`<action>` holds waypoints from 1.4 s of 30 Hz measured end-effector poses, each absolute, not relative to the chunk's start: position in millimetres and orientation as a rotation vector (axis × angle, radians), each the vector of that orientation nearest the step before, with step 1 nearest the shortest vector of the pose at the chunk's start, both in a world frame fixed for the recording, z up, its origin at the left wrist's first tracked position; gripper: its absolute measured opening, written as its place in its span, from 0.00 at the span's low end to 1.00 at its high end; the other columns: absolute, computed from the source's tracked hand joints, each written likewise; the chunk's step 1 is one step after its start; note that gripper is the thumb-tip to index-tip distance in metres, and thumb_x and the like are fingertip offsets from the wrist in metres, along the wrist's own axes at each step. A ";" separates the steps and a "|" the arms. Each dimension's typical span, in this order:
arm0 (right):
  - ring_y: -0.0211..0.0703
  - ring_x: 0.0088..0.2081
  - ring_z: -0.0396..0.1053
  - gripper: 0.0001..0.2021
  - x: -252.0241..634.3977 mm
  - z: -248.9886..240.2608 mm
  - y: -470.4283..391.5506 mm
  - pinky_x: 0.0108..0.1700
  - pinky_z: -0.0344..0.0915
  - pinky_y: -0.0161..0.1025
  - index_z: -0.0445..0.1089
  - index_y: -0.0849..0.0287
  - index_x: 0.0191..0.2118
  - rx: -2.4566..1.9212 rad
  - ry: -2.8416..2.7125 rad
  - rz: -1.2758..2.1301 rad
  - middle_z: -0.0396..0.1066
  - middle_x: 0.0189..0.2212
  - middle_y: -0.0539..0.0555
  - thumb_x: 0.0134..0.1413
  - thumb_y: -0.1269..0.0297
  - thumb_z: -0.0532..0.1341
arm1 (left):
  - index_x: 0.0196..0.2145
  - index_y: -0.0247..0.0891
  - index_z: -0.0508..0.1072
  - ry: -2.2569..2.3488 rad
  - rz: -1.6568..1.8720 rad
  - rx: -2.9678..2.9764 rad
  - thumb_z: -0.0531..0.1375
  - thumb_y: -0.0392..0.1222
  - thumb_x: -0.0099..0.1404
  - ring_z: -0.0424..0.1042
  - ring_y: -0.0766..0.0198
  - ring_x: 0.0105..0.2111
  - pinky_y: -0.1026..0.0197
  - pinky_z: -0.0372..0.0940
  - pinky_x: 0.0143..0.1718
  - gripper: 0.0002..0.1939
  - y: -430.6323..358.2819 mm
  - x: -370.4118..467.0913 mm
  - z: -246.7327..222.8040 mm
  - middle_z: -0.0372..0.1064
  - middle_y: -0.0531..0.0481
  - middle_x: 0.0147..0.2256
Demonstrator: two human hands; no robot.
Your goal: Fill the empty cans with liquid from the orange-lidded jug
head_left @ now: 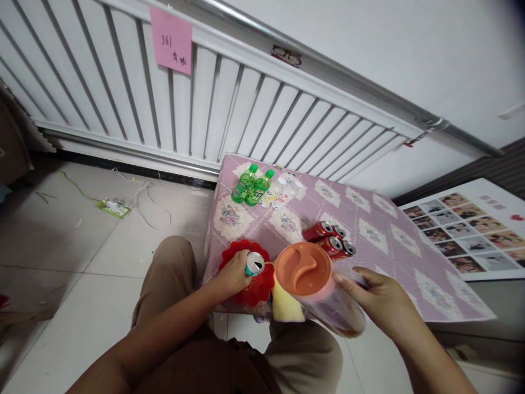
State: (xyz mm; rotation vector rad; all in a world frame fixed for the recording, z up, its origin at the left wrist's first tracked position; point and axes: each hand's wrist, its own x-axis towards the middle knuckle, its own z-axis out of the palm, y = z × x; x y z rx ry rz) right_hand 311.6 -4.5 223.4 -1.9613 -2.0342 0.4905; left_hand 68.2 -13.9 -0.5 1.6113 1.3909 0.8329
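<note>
My left hand [234,273] is wrapped round an opened teal drink can [255,264], upright over a red scalloped tray [257,295]. In my right hand [375,293] is a clear pitcher [338,313] with an orange lid [293,268], gripped at its handle side and tilted with the lid toward the can. A little liquid seems to show low in the pitcher, though it is blurred. Partly under the pitcher, a yellow cloth [287,303] lies at the table's front edge. Several red cans [328,238] stand or lean just behind the pitcher.
Two green bottles [251,189] and some clear bottles [283,191] stand at the back of the cloth-covered table [328,194]. Behind runs a white radiator [246,104]. A photo board [467,230] leans at the right; a power strip [112,208] with cables lies on the floor.
</note>
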 end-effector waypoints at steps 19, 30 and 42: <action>0.39 0.20 0.58 0.24 309.9 223.4 -4.0 0.21 0.56 0.35 0.63 0.56 0.16 -1.989 -2.018 0.508 0.58 0.16 0.48 0.41 0.39 0.60 | 0.54 0.38 0.59 1.376 0.841 1.603 0.62 0.29 0.52 0.64 0.50 0.58 0.49 0.59 0.60 0.32 -14.4 67.0 2.1 0.63 0.38 0.57; 0.39 0.20 0.58 0.24 305.9 227.0 -4.6 0.21 0.56 0.34 0.64 0.56 0.17 -1.989 -2.030 0.485 0.59 0.15 0.48 0.40 0.39 0.60 | 0.55 0.39 0.58 1.380 0.820 1.597 0.62 0.29 0.53 0.63 0.50 0.59 0.48 0.59 0.61 0.33 -14.6 66.8 2.4 0.62 0.38 0.58; 0.37 0.19 0.58 0.25 315.5 218.4 -5.1 0.19 0.54 0.33 0.64 0.56 0.17 -1.895 -2.081 0.447 0.59 0.14 0.47 0.47 0.39 0.60 | 0.54 0.40 0.59 1.359 0.864 1.576 0.62 0.28 0.53 0.64 0.50 0.58 0.48 0.59 0.60 0.32 -14.7 66.8 4.0 0.63 0.40 0.57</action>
